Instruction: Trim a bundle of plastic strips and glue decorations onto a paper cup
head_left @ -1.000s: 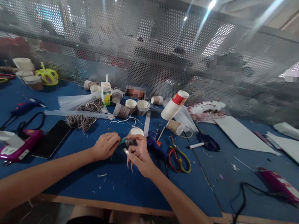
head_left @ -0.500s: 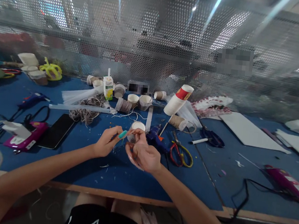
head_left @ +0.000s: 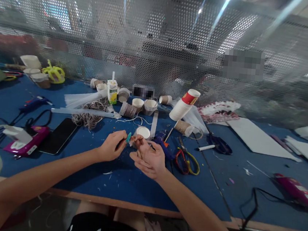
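Observation:
My left hand (head_left: 113, 146) is closed, with a teal piece (head_left: 129, 138) at its thumb and fingertips; whether it is worn or pinched is unclear. Just right of it, my right hand (head_left: 151, 156) has curled fingers, and its fingertips meet something small and pale too hidden to name. Both hands are close together above the blue table (head_left: 124, 186). Behind them stands a pale cup (head_left: 143, 132), partly covered by my right fingers. A blue glue gun (head_left: 164, 146) and red-and-yellow scissors (head_left: 187, 161) lie right of my right hand.
Grey cord (head_left: 89, 114), a juice carton (head_left: 112, 91) and small cups (head_left: 149, 106) lie behind the hands. Stacked paper cups (head_left: 180, 110) lean at the back. A phone (head_left: 59, 136) and purple power strip (head_left: 27, 140) are left; white board (head_left: 259, 135) is right.
My right hand has turned, its fingers folding inward. The left thumb and teal piece have moved slightly right and tilted more upright, nearer the right fingertips.

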### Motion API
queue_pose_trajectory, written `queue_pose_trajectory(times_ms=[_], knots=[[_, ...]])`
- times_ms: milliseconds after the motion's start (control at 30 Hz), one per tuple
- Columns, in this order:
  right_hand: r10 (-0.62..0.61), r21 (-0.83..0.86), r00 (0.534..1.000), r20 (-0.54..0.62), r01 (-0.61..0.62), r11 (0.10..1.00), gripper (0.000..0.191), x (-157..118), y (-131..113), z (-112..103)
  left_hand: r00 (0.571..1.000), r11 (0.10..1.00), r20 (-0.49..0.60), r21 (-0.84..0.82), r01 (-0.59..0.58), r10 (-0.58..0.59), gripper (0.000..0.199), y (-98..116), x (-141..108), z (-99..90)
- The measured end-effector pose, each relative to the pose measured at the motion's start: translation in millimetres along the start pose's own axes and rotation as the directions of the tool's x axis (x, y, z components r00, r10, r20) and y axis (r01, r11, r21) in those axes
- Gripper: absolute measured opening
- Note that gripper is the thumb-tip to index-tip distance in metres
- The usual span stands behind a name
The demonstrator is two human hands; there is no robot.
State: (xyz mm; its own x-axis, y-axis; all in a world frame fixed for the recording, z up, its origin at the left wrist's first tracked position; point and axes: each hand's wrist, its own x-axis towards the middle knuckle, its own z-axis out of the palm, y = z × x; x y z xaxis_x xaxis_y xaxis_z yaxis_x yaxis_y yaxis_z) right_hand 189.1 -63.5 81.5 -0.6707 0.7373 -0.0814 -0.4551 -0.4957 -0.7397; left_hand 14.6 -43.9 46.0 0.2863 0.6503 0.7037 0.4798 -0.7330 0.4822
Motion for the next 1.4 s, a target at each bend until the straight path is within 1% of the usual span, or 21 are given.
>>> queue_pose_trajectory(times_ms=[67,133,200,300,333,367,467,533,567,633,667,700,733,767,833,900,967,1067,1133,1233,1400], knots=[[0.012,0.005,1.000,0.009,-0.013,1.000,0.030,-1,1,0,0.992,0.993,-0.074,0.042,0.109,-0.106,0.018,-6,3,-1.6],[0.010,-0.004,1.000,0.027,-0.010,1.000,0.031,-2,1,0,0.964,0.969,-0.151,0.082,0.232,-0.218,0.018,-17,8,-6.2],[-0.003,-0.024,0.999,0.044,0.004,1.000,0.031,-3,-1,-1,0.931,0.939,-0.211,0.109,0.326,-0.298,0.020,-31,13,-13.1],[-0.010,-0.050,0.998,0.054,0.013,0.999,0.033,-3,-4,-4,0.894,0.904,-0.281,0.149,0.400,-0.349,0.025,-54,17,-22.4],[-0.013,-0.051,0.998,0.056,0.016,0.999,0.033,-2,-6,-6,0.893,0.896,-0.280,0.173,0.409,-0.353,0.027,-60,17,-24.0],[-0.019,-0.048,0.998,0.061,0.022,0.999,0.034,-2,-7,-7,0.902,0.891,-0.251,0.207,0.405,-0.351,0.030,-66,16,-24.5],[-0.054,-0.050,0.995,0.082,0.059,0.997,0.036,-1,-8,-10,0.941,0.889,-0.101,0.308,0.337,-0.322,0.036,-75,13,-20.5],[-0.071,-0.076,0.994,0.083,0.077,0.994,0.037,-1,-8,-8,0.963,0.899,-0.084,0.346,0.269,-0.255,0.030,-73,12,-16.0],[-0.076,-0.088,0.994,0.077,0.083,0.993,0.037,-1,-7,-7,0.977,0.908,-0.100,0.362,0.212,-0.188,0.026,-69,11,-14.3],[-0.082,-0.095,0.995,0.065,0.088,0.992,0.036,0,-5,-5,0.993,0.923,-0.120,0.383,0.044,0.002,0.033,-59,10,-13.1],[-0.080,-0.091,0.995,0.062,0.085,0.992,0.036,0,-4,-4,0.989,0.927,-0.102,0.370,-0.065,0.110,0.039,-52,9,-13.6],[-0.072,-0.080,0.995,0.063,0.077,0.994,0.036,1,-2,-3,0.973,0.920,-0.074,0.348,-0.179,0.217,0.043,-46,8,-14.4],[-0.060,-0.063,0.996,0.067,0.064,0.996,0.036,1,0,-3,0.946,0.897,-0.044,0.335,-0.289,0.321,0.044,-39,7,-15.5],[-0.044,-0.038,0.996,0.074,0.047,0.998,0.037,1,2,-3,0.909,0.858,-0.026,0.343,-0.383,0.416,0.041,-33,5,-16.4],[-0.011,0.030,0.996,0.091,0.008,1.000,0.039,2,7,-5,0.862,0.792,-0.007,0.399,-0.463,0.507,0.022,-23,3,-17.4],[0.015,0.110,0.994,0.111,-0.027,0.994,0.039,3,11,-7,0.852,0.761,-0.024,0.462,-0.454,0.523,0.003,-16,3,-17.0],[0.046,0.185,0.991,0.129,-0.070,0.980,0.037,4,13,-9,0.859,0.746,-0.036,0.514,-0.423,0.511,0.008,-14,4,-16.2],[0.097,0.283,0.983,0.153,-0.137,0.949,0.036,5,15,-10,0.868,0.719,-0.017,0.568,-0.400,0.497,0.016,-15,5,-15.1],[0.117,0.332,0.980,0.161,-0.165,0.929,0.038,5,15,-10,0.866,0.709,-0.007,0.578,-0.404,0.499,0.014,-16,6,-14.4],[0.130,0.379,0.979,0.155,-0.180,0.908,0.039,4,16,-9,0.865,0.714,-0.006,0.568,-0.410,0.501,0.009,-17,4,-12.6],[0.155,0.404,0.977,0.144,-0.201,0.892,0.039,6,17,-10,0.884,0.745,-0.019,0.548,-0.381,0.466,0.017,-21,2,-7.8]])
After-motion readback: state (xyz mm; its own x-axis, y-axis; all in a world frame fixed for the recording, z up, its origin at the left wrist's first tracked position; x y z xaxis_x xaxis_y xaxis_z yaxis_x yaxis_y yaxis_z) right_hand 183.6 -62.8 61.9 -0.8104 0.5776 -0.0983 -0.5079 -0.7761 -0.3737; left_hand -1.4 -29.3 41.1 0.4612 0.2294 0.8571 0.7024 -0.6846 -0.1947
